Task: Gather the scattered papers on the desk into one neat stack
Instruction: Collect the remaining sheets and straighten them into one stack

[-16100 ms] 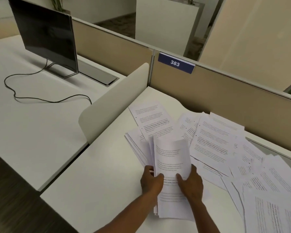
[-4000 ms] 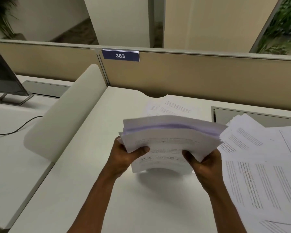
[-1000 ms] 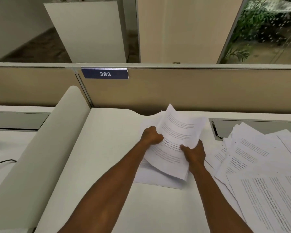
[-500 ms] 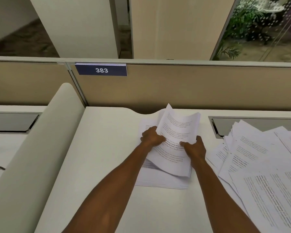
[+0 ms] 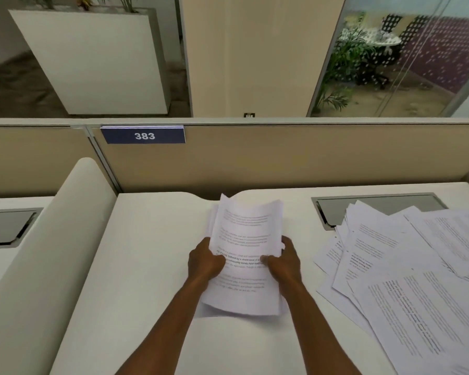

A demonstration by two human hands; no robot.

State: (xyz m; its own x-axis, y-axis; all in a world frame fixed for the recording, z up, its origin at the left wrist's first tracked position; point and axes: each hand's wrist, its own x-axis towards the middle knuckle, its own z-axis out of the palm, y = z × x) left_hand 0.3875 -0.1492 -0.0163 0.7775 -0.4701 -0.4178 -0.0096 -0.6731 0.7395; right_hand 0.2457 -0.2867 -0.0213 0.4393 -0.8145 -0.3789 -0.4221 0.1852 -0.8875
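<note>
Head view, looking down over both forearms. Left hand (image 5: 205,259) closed on the left edge of a stack of papers (image 5: 245,255), thumb laid across the top sheet; right hand (image 5: 286,262) closed on the right edge, thumb likewise on top. Grip on each side wrapped around the edge, remaining fingers hidden under the sheets. Stack held near the middle of the desk (image 5: 146,253), far end lifted and curling, near end low over the surface; cannot tell whether that near end touches the desk. Edges uneven, several sheets sticking out at the far left corner and along the bottom. Printed lines on the top page visible but too blurred to read.

Scattered papers (image 5: 406,266) spread loosely to the right, well apart from the held stack, overlapping at different angles and cut off by the right and bottom edges of the frame. Far corners of those sheets covering part of a grey cable hatch (image 5: 377,205). Blue number plate (image 5: 144,135) reading 383 on the beige partition (image 5: 282,155) behind. Rounded white divider (image 5: 52,239) along the left, partly cut off.
</note>
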